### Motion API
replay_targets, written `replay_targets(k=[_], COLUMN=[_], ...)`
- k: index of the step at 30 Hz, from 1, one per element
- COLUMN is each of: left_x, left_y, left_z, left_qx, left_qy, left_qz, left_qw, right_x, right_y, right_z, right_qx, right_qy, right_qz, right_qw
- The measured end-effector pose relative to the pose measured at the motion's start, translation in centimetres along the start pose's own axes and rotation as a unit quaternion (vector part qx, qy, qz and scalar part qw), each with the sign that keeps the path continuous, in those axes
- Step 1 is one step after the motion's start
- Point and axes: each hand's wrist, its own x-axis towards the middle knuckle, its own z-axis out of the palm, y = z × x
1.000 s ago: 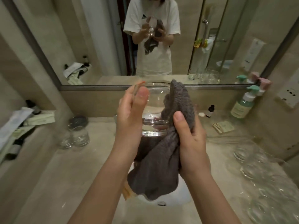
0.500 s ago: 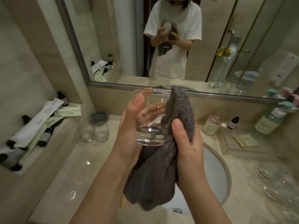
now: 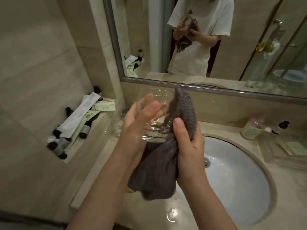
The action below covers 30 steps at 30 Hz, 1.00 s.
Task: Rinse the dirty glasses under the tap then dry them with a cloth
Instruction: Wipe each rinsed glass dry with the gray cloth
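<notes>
Tilted leftward since earlier, tumbler [image 3: 153, 117] gripped by left hand [image 3: 132, 123]; right hand [image 3: 187, 143] clamps grey cloth [image 3: 166, 163]; wet glass may slip.

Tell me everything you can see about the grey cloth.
The grey cloth looks like thick terry towelling, dark and crumpled. The right hand grips it, thumb on top. Its upper end rises past the rim of the clear glass held by the left hand; the rest hangs below the glass, above the counter edge.
</notes>
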Motion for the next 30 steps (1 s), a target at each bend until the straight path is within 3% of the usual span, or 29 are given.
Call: replay_targets(k=[3, 7, 9, 15, 18, 21, 27, 30], left_x=[0.2, 0.6, 0.4, 0.4, 1.1, 1.6, 2.3, 1.9], left_y=[0.3, 0.6, 0.8, 0.8, 1.2, 0.9, -0.1, -0.6], left_z=[-2.1, -3.8, -4.0, -4.8, -6.1, -6.8, -6.6, -6.1], left_qx=[-0.019, 0.177, 0.211, 0.183, 0.069, -0.009, 0.229, 0.246], left_qy=[-0.005, 0.086, 0.125, 0.135, 0.065, 0.011, 0.075, 0.096], left_qz=[-0.024, 0.045, 0.07, 0.077, 0.021, -0.039, 0.015, 0.046], left_qw=[1.0, 0.979, 0.967, 0.971, 0.995, 0.999, 0.97, 0.963], right_x=[0.2, 0.7, 0.9, 0.8, 1.0, 1.0, 1.2, 1.0], right_y=[1.1, 2.1, 2.5, 3.5, 3.9, 4.3, 4.9, 4.9], right_z=[1.4, 2.4, 3.2, 5.5, 5.7, 5.9, 5.3, 5.6], right_qx=[0.039, 0.011, -0.026, -0.096, -0.055, 0.005, -0.041, -0.089], right_qy=[-0.019, 0.0, 0.013, 0.004, 0.026, 0.032, 0.056, 0.049], right_qz=[0.031, 0.02, 0.001, -0.051, -0.017, 0.032, 0.028, -0.004], right_qw=[0.999, 1.0, 1.0, 0.994, 0.998, 0.999, 0.997, 0.995])
